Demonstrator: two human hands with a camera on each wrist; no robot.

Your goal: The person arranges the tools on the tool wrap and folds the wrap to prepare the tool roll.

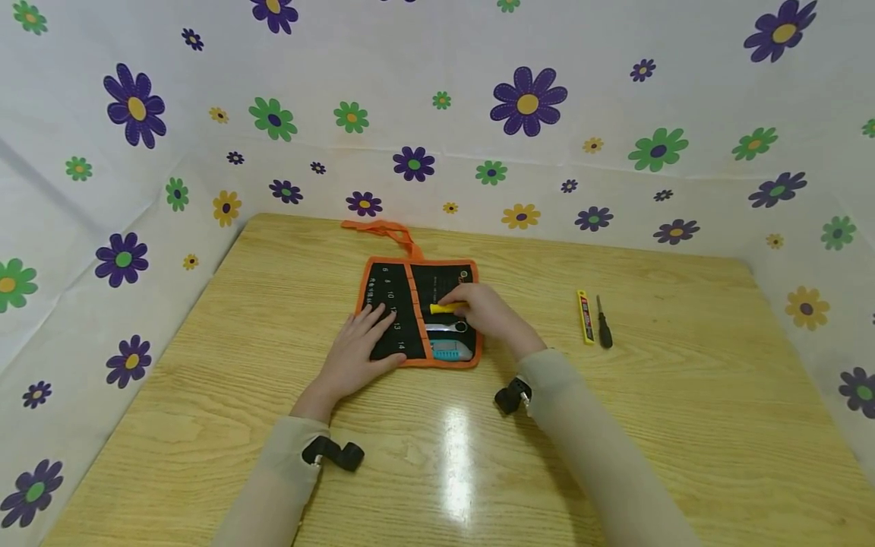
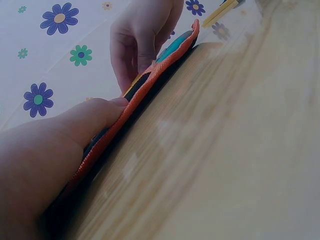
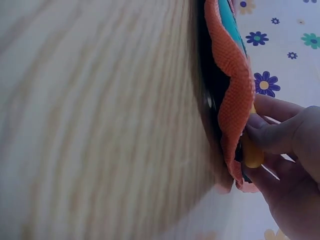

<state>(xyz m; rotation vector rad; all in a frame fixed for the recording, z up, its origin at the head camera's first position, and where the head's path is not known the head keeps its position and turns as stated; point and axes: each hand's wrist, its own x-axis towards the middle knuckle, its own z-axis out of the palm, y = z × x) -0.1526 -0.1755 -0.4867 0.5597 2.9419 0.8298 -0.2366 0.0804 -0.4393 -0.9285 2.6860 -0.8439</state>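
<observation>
A black tool pouch [image 1: 427, 277] with orange edging and white numbers lies unfolded on the wooden table. My left hand [image 1: 355, 346] rests on its left part with the fingers spread. My right hand [image 1: 495, 315] pinches a yellow tool [image 1: 442, 308] over the right part; in the right wrist view its rounded yellow end [image 3: 253, 153] shows between thumb and fingers. What kind of tool it is stays hidden. Below it, a silver ring spanner [image 1: 444, 327] and a teal-and-grey utility knife [image 1: 451, 350] lie in the pouch's pockets.
To the right on the table [image 1: 683, 380] lie a narrow yellow case [image 1: 585, 317] and a black-handled screwdriver [image 1: 604, 327], side by side. An orange tie strap [image 1: 393, 228] trails from the pouch towards the back edge. Flower-printed cloth [image 1: 437, 68] hangs behind the table.
</observation>
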